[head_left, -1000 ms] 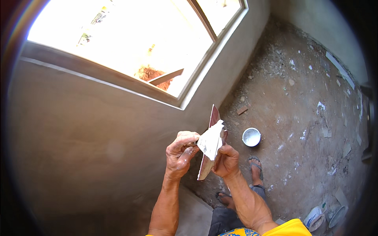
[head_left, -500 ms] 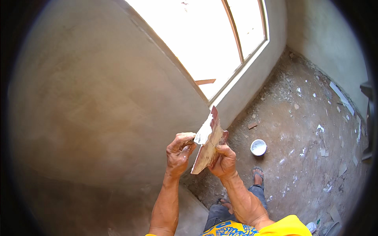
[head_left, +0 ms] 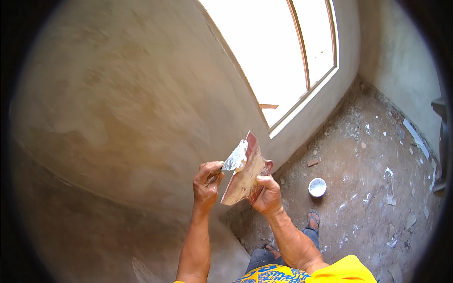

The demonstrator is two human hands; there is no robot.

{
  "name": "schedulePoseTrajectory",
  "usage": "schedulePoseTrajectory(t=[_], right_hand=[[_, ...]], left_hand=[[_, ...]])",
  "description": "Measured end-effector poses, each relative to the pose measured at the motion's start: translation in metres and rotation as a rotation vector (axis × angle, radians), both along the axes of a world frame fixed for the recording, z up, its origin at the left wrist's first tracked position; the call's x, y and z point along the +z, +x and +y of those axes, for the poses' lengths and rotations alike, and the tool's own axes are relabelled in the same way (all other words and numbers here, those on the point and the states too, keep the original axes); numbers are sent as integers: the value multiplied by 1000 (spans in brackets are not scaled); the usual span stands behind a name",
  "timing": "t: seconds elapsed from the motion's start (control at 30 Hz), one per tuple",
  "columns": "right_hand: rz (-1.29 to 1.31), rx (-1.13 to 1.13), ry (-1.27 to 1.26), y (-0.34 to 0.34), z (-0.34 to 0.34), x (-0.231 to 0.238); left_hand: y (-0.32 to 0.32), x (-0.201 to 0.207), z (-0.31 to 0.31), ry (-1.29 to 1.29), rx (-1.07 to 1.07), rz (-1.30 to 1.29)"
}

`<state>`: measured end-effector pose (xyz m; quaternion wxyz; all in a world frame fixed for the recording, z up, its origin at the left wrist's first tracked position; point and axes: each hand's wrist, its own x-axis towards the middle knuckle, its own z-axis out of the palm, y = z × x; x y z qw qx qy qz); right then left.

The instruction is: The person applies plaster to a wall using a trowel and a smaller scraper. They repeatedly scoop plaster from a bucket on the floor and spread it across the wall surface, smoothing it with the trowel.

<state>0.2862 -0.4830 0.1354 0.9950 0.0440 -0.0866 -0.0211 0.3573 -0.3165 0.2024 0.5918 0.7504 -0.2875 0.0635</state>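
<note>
The plastered wall fills the left side, its surface curving toward the window, whose lower corner stands beyond the board's upper tip. To the right, the rubble-strewn floor runs up to a far wall. The red-and-cream board is held up at a tilt between the person's hands, its long edge slanting from upper right to lower left; its distance from the wall cannot be told. A white bucket stands on the floor, well apart from the hands.

The right hand is closed on the board's notched right edge, thumb across the near face. The left hand pinches a putty knife, fingers curled tight; its blade reaches the board's upper left edge, where white paste hides the exact contact.

Compared with half a second ago, the board's face shows more broadly, the blade shows more grey, and window and bucket sit farther right in view.
</note>
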Motion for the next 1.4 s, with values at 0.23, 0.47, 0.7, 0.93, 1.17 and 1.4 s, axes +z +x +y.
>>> schedulePoseTrajectory(t=[0.23,0.47,0.7,0.93,1.17,1.4], right_hand=[[-43,24,-12,9,9,28],[-69,51,1,17,4,50],[-32,180,-13,35,0,57],[-12,253,73,53,12,38],[70,417,59,83,37,43],[0,594,44,113,77,66]], left_hand=[[4,37,15,78,111,-86],[21,56,10,129,215,-144],[58,72,11,57,319,47],[58,61,61,-476,32,475],[55,86,85,-618,-46,574],[58,107,120,-540,-87,564]])
